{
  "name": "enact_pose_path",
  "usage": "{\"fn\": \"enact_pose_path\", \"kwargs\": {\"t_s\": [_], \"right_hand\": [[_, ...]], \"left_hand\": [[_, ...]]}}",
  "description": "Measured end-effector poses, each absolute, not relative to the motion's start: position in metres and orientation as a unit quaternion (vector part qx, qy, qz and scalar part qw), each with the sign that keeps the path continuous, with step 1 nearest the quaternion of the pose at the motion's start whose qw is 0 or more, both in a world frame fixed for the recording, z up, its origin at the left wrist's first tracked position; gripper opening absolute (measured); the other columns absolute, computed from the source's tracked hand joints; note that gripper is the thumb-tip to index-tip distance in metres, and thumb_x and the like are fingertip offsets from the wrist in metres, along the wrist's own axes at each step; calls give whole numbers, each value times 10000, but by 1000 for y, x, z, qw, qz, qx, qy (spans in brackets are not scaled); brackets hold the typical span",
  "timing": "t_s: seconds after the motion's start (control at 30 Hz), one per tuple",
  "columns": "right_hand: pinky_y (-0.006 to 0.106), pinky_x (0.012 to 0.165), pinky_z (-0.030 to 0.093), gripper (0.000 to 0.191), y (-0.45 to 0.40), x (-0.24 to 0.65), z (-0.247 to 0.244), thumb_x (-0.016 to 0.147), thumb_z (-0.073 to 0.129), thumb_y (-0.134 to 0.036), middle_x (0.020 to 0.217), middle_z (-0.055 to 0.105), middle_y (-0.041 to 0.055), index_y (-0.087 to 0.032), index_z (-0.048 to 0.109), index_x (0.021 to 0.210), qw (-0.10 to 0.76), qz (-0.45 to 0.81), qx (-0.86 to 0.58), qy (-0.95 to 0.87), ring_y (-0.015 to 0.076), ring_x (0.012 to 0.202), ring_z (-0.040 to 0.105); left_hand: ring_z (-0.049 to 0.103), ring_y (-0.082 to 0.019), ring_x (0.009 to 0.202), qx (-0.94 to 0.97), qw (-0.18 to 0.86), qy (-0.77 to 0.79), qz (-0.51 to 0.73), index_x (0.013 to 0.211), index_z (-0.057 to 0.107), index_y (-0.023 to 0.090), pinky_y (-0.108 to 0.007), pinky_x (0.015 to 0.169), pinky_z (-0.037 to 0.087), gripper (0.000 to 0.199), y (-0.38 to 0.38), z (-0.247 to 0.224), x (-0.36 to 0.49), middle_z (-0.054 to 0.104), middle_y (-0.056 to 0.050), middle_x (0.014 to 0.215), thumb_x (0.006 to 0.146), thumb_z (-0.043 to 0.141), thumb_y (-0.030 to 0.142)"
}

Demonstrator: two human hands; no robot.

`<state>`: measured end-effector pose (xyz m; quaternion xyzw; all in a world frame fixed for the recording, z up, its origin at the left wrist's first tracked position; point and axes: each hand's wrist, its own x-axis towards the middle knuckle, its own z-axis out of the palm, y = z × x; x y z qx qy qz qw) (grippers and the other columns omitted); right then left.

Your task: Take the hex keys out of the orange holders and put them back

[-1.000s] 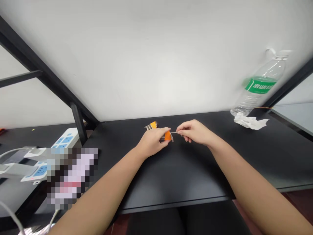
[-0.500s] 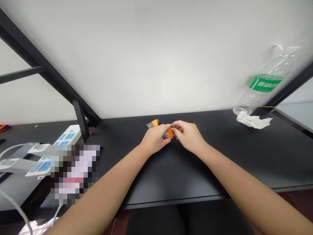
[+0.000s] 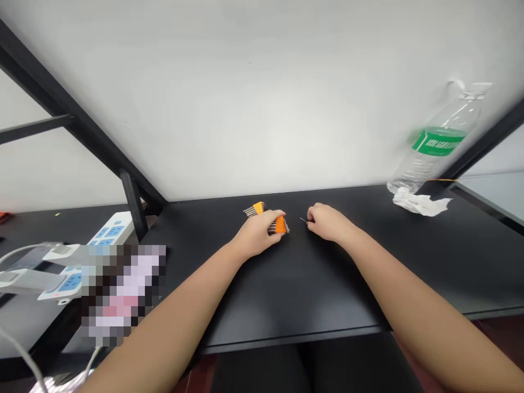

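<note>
Orange-capped bundle of steel rods (image 3: 280, 225): gripped in our closed left hand (image 3: 260, 236), just above the middle of the frame, over the black bench (image 3: 327, 284).
Second orange-capped bundle (image 3: 254, 209): just behind our left hand, its rods pointing to the left.
Thin steel pin (image 3: 303, 220): poking from our curled right hand (image 3: 327, 224), which seems to pinch it, tip near the bundle but apart.
Upper right: crumpled white tissue (image 3: 421, 203) beneath a clear plastic bottle with a green label (image 3: 438, 142).
Left: white power strip with blue sockets (image 3: 112, 232).
</note>
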<state>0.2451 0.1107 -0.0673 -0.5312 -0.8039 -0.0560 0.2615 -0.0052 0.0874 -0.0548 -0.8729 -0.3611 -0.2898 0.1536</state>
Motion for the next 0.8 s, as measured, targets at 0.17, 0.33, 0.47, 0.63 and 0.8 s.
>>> {"fn": "enact_pose_path", "kwargs": {"t_s": [0.17, 0.33, 0.47, 0.63, 0.8], "right_hand": [[293, 599, 368, 27, 103, 234, -67, 794, 618, -170, 896, 688, 75, -189, 623, 776, 233, -65, -538, -807, 197, 722, 617], [254, 617, 382, 54, 96, 240, -66, 783, 581, -156, 749, 647, -11, -208, 565, 781, 363, 27, -403, -840, 134, 651, 557], [237, 632, 426, 72, 89, 242, -65, 788, 552, -162, 694, 620, -50, -211, 584, 830, 428, 138, -286, -846, 114, 615, 567], [245, 628, 435, 84, 86, 238, -64, 809, 545, -175, 674, 620, -40, -196, 625, 822, 449, 160, -259, -840, 113, 597, 570], [236, 609, 438, 86, 85, 240, -62, 827, 548, -191, 669, 612, -40, -192, 633, 838, 459, 180, -255, -832, 107, 584, 572]], "left_hand": [[699, -202, 981, -879, 133, -346, -301, 1306, 612, 249, -319, 871, 576, 474, 86, -54, -5, 709, -49, 1180, 846, 711, 310], [693, -178, 886, -874, 125, -332, -333, 1250, 620, 236, -307, 833, 567, 428, 85, -54, -4, 714, -33, 1078, 841, 718, 313], [685, -163, 888, -870, 141, -318, -349, 1260, 618, 241, -291, 833, 557, 424, 84, -55, -4, 710, -32, 1094, 850, 713, 293], [694, -167, 884, -867, 162, -316, -348, 1276, 619, 244, -291, 824, 563, 430, 84, -56, -5, 722, -40, 1102, 860, 711, 305], [700, -171, 914, -865, 179, -308, -353, 1290, 618, 241, -284, 833, 565, 438, 83, -55, -4, 725, -48, 1131, 866, 708, 307]]}}
